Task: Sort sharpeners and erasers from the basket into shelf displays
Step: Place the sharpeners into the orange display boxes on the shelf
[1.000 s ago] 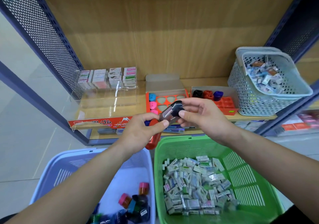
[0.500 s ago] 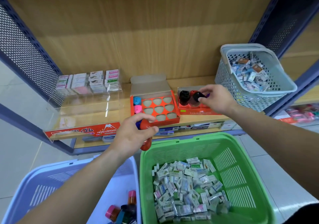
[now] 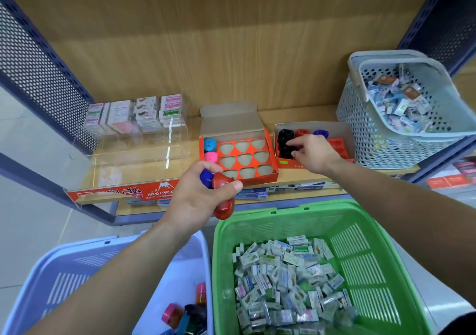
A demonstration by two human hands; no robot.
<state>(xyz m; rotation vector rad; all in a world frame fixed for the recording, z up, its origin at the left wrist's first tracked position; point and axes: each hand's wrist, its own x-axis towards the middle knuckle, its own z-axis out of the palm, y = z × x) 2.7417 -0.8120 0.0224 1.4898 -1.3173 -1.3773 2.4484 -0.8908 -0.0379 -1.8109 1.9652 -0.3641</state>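
My left hand (image 3: 198,198) grips a red sharpener (image 3: 223,198) and a blue sharpener (image 3: 206,178) in front of the shelf edge. My right hand (image 3: 313,153) reaches into the right display box (image 3: 342,131), its fingertips pinching a black sharpener (image 3: 284,147) at the front of a black row. A red and a purple sharpener stand behind them. The left orange display box (image 3: 270,173) holds a blue sharpener (image 3: 210,144) and a pink one (image 3: 211,157) in its left column; the other slots are bare. The lavender basket (image 3: 85,260) below holds several sharpeners.
A green basket (image 3: 360,231) full of small wrapped erasers sits at the lower right. A grey basket (image 3: 360,107) with more erasers stands on the shelf's right end. A clear acrylic display (image 3: 136,151) with stacked eraser boxes occupies the shelf's left. Perforated blue uprights flank the shelf.
My right hand carried the black sharpener from my left hand to the right display box and now sets it in the front slot. My left hand stayed near the shelf edge with the red sharpener.
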